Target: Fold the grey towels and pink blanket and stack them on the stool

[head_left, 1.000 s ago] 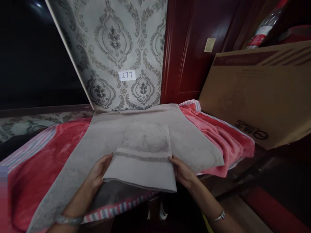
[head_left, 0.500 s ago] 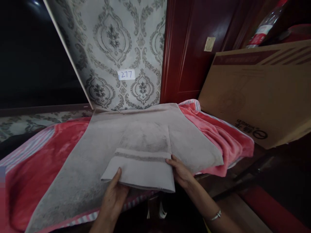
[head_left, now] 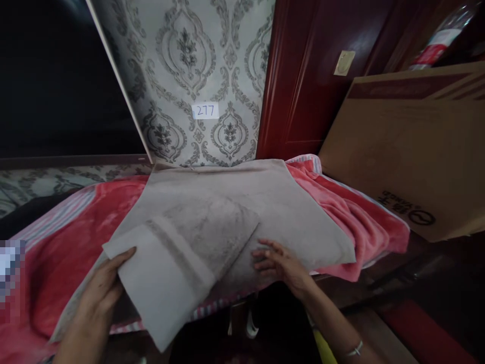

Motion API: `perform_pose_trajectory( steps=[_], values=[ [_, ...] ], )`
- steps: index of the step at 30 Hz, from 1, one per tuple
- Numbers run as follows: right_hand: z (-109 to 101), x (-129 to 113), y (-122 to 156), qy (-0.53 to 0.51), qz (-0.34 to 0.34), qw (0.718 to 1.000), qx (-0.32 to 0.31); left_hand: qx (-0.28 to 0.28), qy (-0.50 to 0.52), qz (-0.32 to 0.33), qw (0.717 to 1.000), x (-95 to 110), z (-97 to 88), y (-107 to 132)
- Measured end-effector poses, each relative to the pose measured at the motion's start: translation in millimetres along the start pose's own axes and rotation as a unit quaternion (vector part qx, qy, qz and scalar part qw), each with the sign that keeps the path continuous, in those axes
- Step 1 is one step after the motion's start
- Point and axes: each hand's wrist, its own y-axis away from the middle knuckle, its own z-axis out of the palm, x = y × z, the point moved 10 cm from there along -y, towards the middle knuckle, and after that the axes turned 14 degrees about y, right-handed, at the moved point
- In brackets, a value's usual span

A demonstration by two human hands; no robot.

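A folded grey cloth [head_left: 178,258], with a plain pale end and a darker stripe across it, lies slanted over a larger grey cloth [head_left: 303,212]. My left hand [head_left: 102,283] grips its left edge, thumb on top and the fingers partly hidden underneath. My right hand [head_left: 282,265] is apart from the folded cloth, to the right of it. Its fingers are spread over the larger cloth and hold nothing.
A red and pink blanket [head_left: 83,232] with a striped border lies under the grey cloth. Behind stands a patterned wall with a paper label [head_left: 205,110]. A dark screen [head_left: 64,86] is at left; a cardboard box [head_left: 409,146] and a plastic bottle [head_left: 439,48] are at right.
The folded cloth has swung round, its pale end moving left and toward me. My left hand has moved left with it. My right hand has let go of its right edge and opened.
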Motion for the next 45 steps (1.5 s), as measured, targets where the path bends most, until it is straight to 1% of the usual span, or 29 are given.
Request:
perform_pose_trajectory(
  steps=[2,3,5,6,8,9,10,11,14,16,18,21,23,25,27,30,32,34,35,36,37,39,41,43,45],
  values=[
    [-22.1,-19.4,-19.5,0.053,-0.051,0.996,0.041,0.028,-0.031,0.015,0.999,5.8,-17.0,-2.4],
    [-30.4,-32.0,-32.5,0.087,-0.079,0.991,0.06,0.033,-0.043,0.023,0.998,5.6,-21.2,-1.5],
    [-39.3,-61.2,-62.3,0.186,-0.132,0.969,0.099,0.025,-0.043,0.029,0.998,-0.1,-22.6,1.4],
    [-39.4,-76.4,-78.2,0.255,-0.151,0.948,0.118,0.023,-0.042,0.035,0.998,-2.8,-22.5,2.8],
    [-31.9,-102.0,-110.8,0.403,-0.16,0.889,0.146,0.022,-0.033,0.046,0.998,-6.4,-22.9,4.2],
    [-25.2,-110.6,-126.9,0.456,-0.154,0.864,0.146,0.023,-0.025,0.055,0.998,-6.7,-23.4,4.2],
    [-17.7,-116.7,-142.0,0.494,-0.144,0.846,0.141,0.023,-0.017,0.062,0.998,-6.6,-24.0,4.0],
    [-9.7,-120.2,-155.9,0.515,-0.133,0.837,0.13,0.022,-0.01,0.068,0.997,-6.4,-24.7,3.6],
    [14.4,-121.0,-187.2,0.533,-0.106,0.835,0.09,0.019,-0.012,0.076,0.997,-5.5,-26.1,2.9],
    [28.4,-117.1,-200.4,0.54,-0.09,0.834,0.068,0.017,-0.019,0.082,0.996,-4.7,-26.5,3.3],
    [39.1,-114.1,-208.0,0.542,-0.08,0.835,0.055,0.016,-0.017,0.088,0.996,-4.1,-26.4,4.3],
    [49.5,-112.0,-210.0,0.532,-0.074,0.842,0.043,0.015,0.008,0.087,0.996,-5.4,-25.6,5.3],
    [53.3,-111.6,-204.9,0.517,-0.071,0.852,0.034,0.012,0.027,0.086,0.996,-5.1,-23.7,5.7],
    [53.9,-114.2,-194.6,0.498,-0.071,0.864,0.027,0.001,0.034,0.089,0.995,-0.9,-18.0,6.2],
    [50.0,-122.7,-179.2,0.48,-0.079,0.873,0.024,-0.013,0.03,0.087,0.996,7.1,-8.2,6.3],
    [33.7,-147.8,-149.9,0.435,-0.117,0.892,0.026,-0.029,0.009,0.069,0.997,25.3,14.3,1.6],
    [15.9,-165.7,-131.1,0.396,-0.153,0.905,0.033,-0.055,-0.018,0.068,0.996,40.0,37.5,-7.2],
    [-6.1,-171.6,-118.8,0.367,-0.168,0.914,0.049,-0.098,-0.053,0.068,0.991,47.3,65.4,-21.3],
    [-17.6,-167.4,-116.1,0.358,-0.163,0.917,0.06,-0.116,-0.071,0.067,0.988,45.9,77.9,-30.0],
    [-29.5,-158.1,-115.3,0.354,-0.147,0.921,0.075,-0.124,-0.089,0.06,0.986,40.4,87.0,-39.7],
    [-41.2,-144.8,-115.9,0.358,-0.125,0.92,0.094,-0.119,-0.106,0.052,0.986,31.7,92.1,-49.8],
    [-61.5,-113.6,-118.1,0.385,-0.081,0.909,0.135,-0.083,-0.132,0.04,0.987,11.5,90.8,-68.5],
    [-75.6,-87.1,-120.0,0.414,-0.055,0.894,0.164,-0.052,-0.156,0.05,0.985,-3.3,83.4,-81.1],
    [-82.4,-73.4,-121.7,0.434,-0.051,0.883,0.171,-0.047,-0.185,0.07,0.979,-8.6,77.3,-87.4],
    [-84.9,-72.9,-123.6,0.449,-0.05,0.875,0.174,-0.05,-0.215,0.101,0.97,-3.2,74.1,-88.8]
  ],
)
